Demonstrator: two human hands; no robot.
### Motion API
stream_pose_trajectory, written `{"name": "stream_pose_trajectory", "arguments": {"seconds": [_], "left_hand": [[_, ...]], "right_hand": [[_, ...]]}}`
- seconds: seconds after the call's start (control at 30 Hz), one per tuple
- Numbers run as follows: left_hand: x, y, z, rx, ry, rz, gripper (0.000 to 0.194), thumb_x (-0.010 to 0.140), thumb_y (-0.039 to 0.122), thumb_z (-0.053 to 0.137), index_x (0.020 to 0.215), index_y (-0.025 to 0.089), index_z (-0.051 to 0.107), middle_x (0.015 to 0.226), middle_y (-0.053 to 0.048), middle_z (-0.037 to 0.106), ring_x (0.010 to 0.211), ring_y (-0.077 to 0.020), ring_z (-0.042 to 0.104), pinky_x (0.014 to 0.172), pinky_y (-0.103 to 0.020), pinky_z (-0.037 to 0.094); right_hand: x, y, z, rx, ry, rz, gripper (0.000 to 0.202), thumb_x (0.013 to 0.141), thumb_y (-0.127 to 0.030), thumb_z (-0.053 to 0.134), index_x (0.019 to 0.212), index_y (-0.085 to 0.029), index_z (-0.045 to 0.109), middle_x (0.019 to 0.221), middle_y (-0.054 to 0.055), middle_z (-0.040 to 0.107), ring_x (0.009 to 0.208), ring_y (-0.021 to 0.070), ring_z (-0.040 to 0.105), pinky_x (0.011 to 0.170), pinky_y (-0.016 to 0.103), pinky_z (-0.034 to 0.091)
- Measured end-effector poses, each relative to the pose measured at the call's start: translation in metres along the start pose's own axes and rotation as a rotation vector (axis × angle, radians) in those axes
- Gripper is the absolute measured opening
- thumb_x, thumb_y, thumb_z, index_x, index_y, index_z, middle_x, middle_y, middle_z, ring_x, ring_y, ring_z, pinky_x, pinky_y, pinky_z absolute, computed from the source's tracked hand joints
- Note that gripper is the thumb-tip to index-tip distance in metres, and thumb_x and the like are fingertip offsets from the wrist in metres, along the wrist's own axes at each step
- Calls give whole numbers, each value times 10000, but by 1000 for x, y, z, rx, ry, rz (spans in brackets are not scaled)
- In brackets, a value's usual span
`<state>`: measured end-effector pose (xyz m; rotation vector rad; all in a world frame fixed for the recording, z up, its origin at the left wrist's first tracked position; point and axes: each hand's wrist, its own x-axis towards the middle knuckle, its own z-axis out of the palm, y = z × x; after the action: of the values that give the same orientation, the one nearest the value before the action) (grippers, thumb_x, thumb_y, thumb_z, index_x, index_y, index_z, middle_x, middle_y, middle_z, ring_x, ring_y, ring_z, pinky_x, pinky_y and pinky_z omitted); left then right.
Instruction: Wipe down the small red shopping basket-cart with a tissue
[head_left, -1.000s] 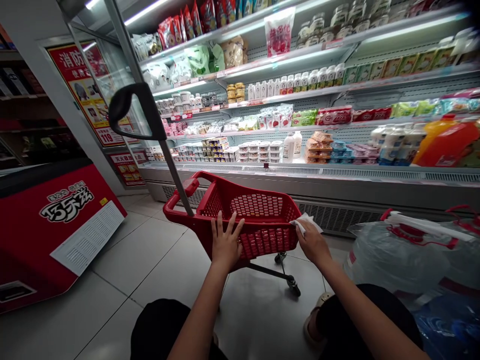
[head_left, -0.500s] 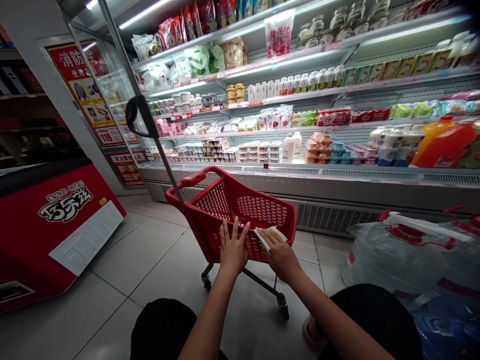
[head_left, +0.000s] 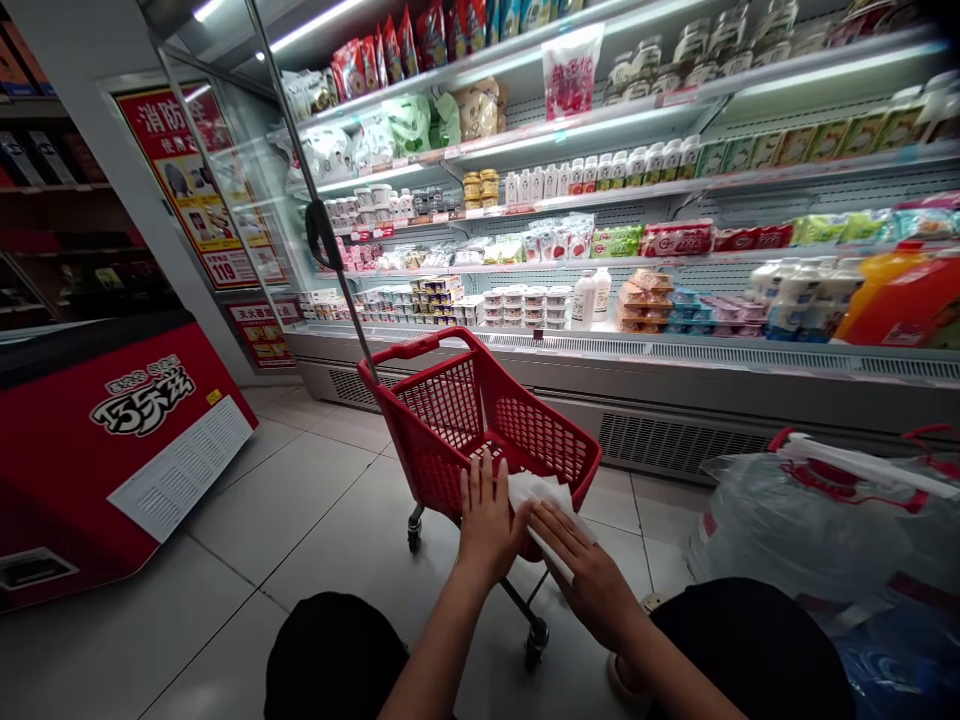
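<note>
A small red plastic shopping cart [head_left: 439,400] stands in front of my knees, with a tall pole rising from its handle side. My left hand [head_left: 489,520] lies with outstretched fingers against the cart's near side wall. Just right of it, my right hand [head_left: 581,560] presses a white wipe [head_left: 541,490] to the same wall near the cart's right end. The wipe spreads out beyond the fingertips and partly shows under the palm. My left thumb is close to the right fingertips; whether they touch I cannot tell. Only the cart's mesh walls and floor show inside it.
A refrigerated display case [head_left: 675,385] with shelves of dairy and drinks runs behind the cart. On the left is a red chest freezer [head_left: 67,480]. Large wrapped water bottles [head_left: 795,520] stand at the right, beside my knee. The floor [head_left: 300,550] is tiled.
My right hand has moved in closer to my left, and more of the wipe shows. The cart has turned a little, and its near wheel sits further left. The view has shifted slightly.
</note>
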<state>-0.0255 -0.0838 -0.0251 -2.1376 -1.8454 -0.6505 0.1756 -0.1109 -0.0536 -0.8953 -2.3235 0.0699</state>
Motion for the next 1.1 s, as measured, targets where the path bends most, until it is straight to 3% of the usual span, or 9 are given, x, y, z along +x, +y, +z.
{"name": "stream_pose_trajectory", "arguments": {"seconds": [0.17, 0.3, 0.37, 0.43, 0.53, 0.67, 0.77, 0.9, 1.1], "left_hand": [[-10, 3, -1, 37, -1, 69, 621, 1052, 525, 382, 1604, 242, 348, 1709, -84, 277, 1587, -292, 213, 1281, -589, 201], [-6, 3, -2, 30, -2, 62, 692, 1012, 605, 436, 1566, 193, 410, 1699, -135, 287, 1583, -332, 213, 1277, -612, 185], [-5, 7, -2, 10, 1, 56, 775, 980, 665, 457, 1563, 157, 407, 1699, -167, 271, 1585, -356, 193, 1275, -622, 176], [-4, 11, -1, -8, 5, 48, 888, 932, 734, 484, 1558, 111, 404, 1697, -208, 247, 1588, -383, 162, 1271, -626, 172], [-2, 17, 0, -32, 0, 11, 1019, 869, 813, 498, 1547, 57, 407, 1691, -266, 208, 1587, -426, 115, 1258, -643, 176], [-1, 17, 3, -52, -7, -29, 947, 912, 761, 487, 1585, 107, 369, 1709, -244, 164, 1586, -439, 85, 1238, -654, 205], [-3, 10, 2, -51, 13, -28, 850, 962, 699, 463, 1595, 142, 361, 1716, -223, 157, 1590, -418, 91, 1241, -648, 209], [-6, -3, -2, -43, 23, -9, 771, 993, 667, 432, 1559, 144, 428, 1712, -230, 167, 1591, -389, 134, 1253, -647, 191], [-7, -12, 0, -26, 88, -3, 900, 914, 721, 541, 1535, 79, 434, 1713, -265, 98, 1585, -435, 115, 1248, -689, 158]], "right_hand": [[4, 39, -9, 46, 51, 41, 562, 1081, -283, 403, 1628, -342, 288, 1616, -1, 446, 1521, 235, 365, 1210, 489, 438], [10, 85, -17, 7, 109, 217, 491, 1096, -349, 378, 1586, -335, 405, 1587, 3, 493, 1508, 235, 395, 1217, 507, 421], [13, 95, -18, -6, 127, 269, 478, 1097, -370, 378, 1569, -322, 440, 1577, 12, 508, 1504, 234, 402, 1218, 506, 419], [15, 90, -15, -6, 146, 289, 479, 1096, -378, 379, 1564, -303, 451, 1578, 22, 508, 1511, 234, 392, 1221, 508, 413], [12, 58, -4, 17, 143, 248, 491, 1093, -362, 384, 1577, -298, 430, 1594, 21, 486, 1529, 236, 356, 1228, 509, 402], [4, 6, 10, 64, 118, 163, 556, 1083, -324, 415, 1629, -274, 318, 1625, 35, 433, 1543, 246, 321, 1223, 485, 418], [3, -7, 11, 69, 103, 84, 599, 1080, -278, 419, 1650, -261, 237, 1635, 41, 412, 1543, 243, 321, 1213, 484, 434], [9, 24, 1, 54, 53, -13, 590, 1081, -265, 417, 1645, -302, 248, 1631, 21, 423, 1529, 238, 354, 1207, 489, 442], [16, 92, -11, -23, 155, 217, 500, 1100, -343, 365, 1599, -350, 377, 1550, 14, 542, 1478, 245, 447, 1161, 500, 487]]}}
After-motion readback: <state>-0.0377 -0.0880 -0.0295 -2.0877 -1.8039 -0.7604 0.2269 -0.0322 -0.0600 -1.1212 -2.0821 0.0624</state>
